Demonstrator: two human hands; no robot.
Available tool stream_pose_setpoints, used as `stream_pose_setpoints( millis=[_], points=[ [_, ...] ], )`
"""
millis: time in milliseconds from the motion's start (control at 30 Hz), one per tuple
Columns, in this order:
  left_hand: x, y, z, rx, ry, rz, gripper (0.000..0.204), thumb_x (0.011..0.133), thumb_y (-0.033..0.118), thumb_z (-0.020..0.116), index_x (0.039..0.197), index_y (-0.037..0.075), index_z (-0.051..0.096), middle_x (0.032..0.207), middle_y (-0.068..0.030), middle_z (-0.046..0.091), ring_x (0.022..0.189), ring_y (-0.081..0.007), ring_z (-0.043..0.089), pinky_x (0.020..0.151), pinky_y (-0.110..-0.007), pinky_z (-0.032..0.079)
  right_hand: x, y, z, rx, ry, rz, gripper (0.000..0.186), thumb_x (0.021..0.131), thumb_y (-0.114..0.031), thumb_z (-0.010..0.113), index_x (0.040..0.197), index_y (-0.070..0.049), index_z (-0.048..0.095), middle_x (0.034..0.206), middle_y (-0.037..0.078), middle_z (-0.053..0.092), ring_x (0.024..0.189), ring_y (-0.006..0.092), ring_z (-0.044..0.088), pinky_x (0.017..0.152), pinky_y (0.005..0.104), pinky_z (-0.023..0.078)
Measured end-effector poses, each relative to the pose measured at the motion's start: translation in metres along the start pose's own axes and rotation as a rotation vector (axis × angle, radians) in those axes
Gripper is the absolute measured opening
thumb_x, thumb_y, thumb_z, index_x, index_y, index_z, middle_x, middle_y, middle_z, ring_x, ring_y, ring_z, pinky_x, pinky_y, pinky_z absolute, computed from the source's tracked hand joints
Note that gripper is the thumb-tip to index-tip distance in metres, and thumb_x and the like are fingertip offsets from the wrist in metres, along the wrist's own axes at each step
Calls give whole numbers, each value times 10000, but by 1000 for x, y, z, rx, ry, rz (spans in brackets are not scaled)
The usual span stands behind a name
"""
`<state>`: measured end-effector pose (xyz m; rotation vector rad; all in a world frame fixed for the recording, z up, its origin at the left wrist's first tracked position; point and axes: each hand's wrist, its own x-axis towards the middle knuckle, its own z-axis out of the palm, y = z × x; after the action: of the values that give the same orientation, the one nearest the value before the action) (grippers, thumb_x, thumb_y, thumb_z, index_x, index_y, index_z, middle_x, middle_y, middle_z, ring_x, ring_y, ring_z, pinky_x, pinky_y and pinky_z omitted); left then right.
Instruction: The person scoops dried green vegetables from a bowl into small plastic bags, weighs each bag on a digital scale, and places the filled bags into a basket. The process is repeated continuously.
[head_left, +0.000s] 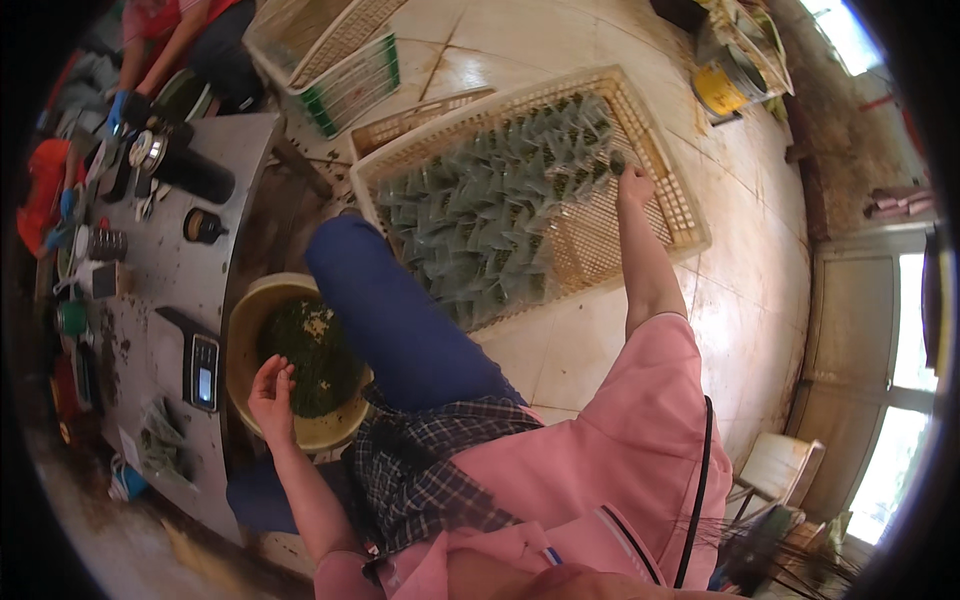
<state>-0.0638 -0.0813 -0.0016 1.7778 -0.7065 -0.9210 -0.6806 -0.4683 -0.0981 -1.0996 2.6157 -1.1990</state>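
Note:
My right hand [636,183] pinches a small green packet [618,162] at the right end of a plastic mesh crate [680,225], beside rows of clear bags [465,220] with green contents. My left hand [270,390] is raised over the rim of a yellowish basin [242,345], its fingers loosely curled and apart, holding nothing visible. In the basin lies a heap of dark green leafy material [315,370].
A steel table [190,270] on my left carries a scale [200,370], containers and bags [160,435]. A co-worker [160,40] is at its far end. Stacked crates [350,85] stand ahead, a yellow can [728,88] at back right, a chair [775,460] at lower right.

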Motion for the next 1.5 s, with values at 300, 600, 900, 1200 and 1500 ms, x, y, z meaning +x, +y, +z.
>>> stream_pose_setpoints(
  millis=[300, 600, 900, 1200, 1500],
  points=[
    [-4, -9, -39, -3, 26, 10, 310, 941, 114, 585, 1241, 36, 576, 1172, -76, 639, 1012, -171, 640, 824, -270, 500, 42, 25, -3, -548, -315, -263, 567, 875, -511, 462, 1136, -19, 567, 1106, 204, 578, 1020, 342, 570, 883, 446, 455],
    [5, -54, -239, 277, 1284, 305, 350, 860, 74, 628, 1200, -3, 601, 1129, -99, 650, 1027, -165, 612, 921, -291, 465, -62, -38, -58, -32, -284, 14, 694, 967, -547, 348, 1389, -1, 423, 1397, 217, 454, 1276, 351, 460, 1053, 440, 409],
    [-2, -127, -368, 255, 1297, 114, 208, 901, 90, 535, 1067, 10, 631, 1031, -113, 651, 996, -203, 597, 913, -307, 438, -220, -163, -48, 617, -476, -431, 360, 967, -277, 512, 1149, 5, 642, 1287, 143, 578, 1158, 255, 556, 977, 359, 453],
    [30, 22, -222, 110, 1022, 655, 126, 932, 50, 509, 971, 61, 628, 1013, -62, 644, 1034, -199, 576, 924, -312, 433, -433, -277, -85, 901, -1239, -827, 167, 876, -5, 605, 1028, 5, 670, 1104, 101, 659, 1046, 184, 601, 929, 307, 457],
    [80, 24, -155, 540, 694, 727, 274, 861, 19, 545, 1119, 78, 616, 1182, -119, 612, 1184, -308, 522, 984, -407, 424, -571, -223, 3, 98, -1698, -1058, 281, 810, -175, 679, 1061, -50, 686, 954, 147, 705, 882, 238, 683, 782, 343, 528]
  ],
)
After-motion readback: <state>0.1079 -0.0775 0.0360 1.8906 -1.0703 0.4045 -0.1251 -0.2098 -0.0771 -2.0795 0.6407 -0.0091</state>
